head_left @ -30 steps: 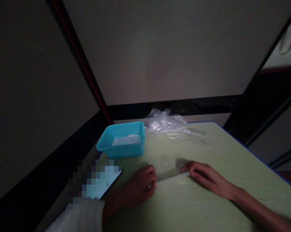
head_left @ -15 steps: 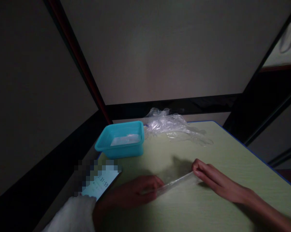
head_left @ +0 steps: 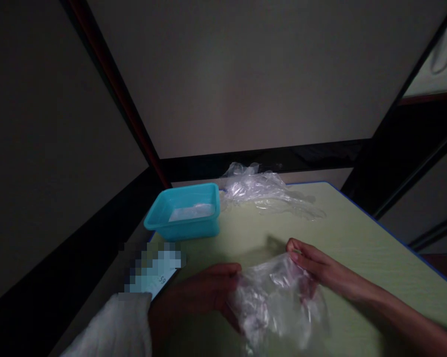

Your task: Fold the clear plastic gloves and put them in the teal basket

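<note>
A loose, crumpled piece of thin clear plastic [head_left: 279,302] hangs between my hands above the near part of the table. Whether it is a bag or a disposable glove, I cannot tell. My right hand [head_left: 308,258] pinches its upper right edge between thumb and fingers. On the left side my left hand [head_left: 212,292] holds it, thumb low and fingers high, with the fingertips partly hidden by the film and shadow. Behind my hands a pile of similar clear plastic [head_left: 256,188] lies at the table's far edge.
A turquoise plastic basket [head_left: 188,230] stands at the back left with flat, whitish clear pieces [head_left: 192,212] inside. A lit phone [head_left: 160,272], partly blurred out, lies beside my left sleeve. The pale green table [head_left: 342,223] has a blue edge, and a wall panel [head_left: 260,79] rises behind it.
The plastic was stretched into a narrow strip between my hands; now it is spread out and hangs lower. My right hand has shifted slightly left, and my left hand's fingers have parted wider.
</note>
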A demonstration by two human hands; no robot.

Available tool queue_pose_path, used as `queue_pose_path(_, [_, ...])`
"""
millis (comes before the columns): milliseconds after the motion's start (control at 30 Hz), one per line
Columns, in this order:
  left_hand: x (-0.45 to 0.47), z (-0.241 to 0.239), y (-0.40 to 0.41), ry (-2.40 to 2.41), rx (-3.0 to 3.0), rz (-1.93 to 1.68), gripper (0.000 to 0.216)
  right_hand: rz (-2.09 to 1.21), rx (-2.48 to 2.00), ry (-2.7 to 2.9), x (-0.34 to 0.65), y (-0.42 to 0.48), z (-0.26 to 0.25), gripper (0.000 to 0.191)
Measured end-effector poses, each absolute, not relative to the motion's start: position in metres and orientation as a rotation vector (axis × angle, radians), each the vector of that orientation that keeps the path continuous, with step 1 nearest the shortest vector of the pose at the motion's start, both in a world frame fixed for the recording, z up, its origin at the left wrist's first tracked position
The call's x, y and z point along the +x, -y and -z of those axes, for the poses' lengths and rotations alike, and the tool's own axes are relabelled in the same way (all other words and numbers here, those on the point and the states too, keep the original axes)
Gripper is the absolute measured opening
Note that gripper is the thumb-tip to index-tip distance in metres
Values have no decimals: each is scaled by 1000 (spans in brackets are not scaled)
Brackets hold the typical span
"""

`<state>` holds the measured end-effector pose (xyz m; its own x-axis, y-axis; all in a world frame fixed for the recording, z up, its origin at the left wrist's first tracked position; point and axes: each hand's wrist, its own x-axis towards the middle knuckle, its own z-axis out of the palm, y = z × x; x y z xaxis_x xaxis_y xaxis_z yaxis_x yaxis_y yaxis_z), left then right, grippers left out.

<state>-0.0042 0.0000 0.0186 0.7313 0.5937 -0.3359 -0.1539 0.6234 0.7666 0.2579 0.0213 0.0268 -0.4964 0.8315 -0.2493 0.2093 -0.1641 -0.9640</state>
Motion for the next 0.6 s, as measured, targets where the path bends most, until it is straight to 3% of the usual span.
queue_pose_path(300, [0, -2, -20, -1020, 1009, -520, 38, -1547, -1271, 1602, 255, -38, -6, 54])
queue_pose_path(600, [8, -12, -22, -1366, 1453, -574, 18, -1237, -1235, 1801, 253, -41, -2, 33])
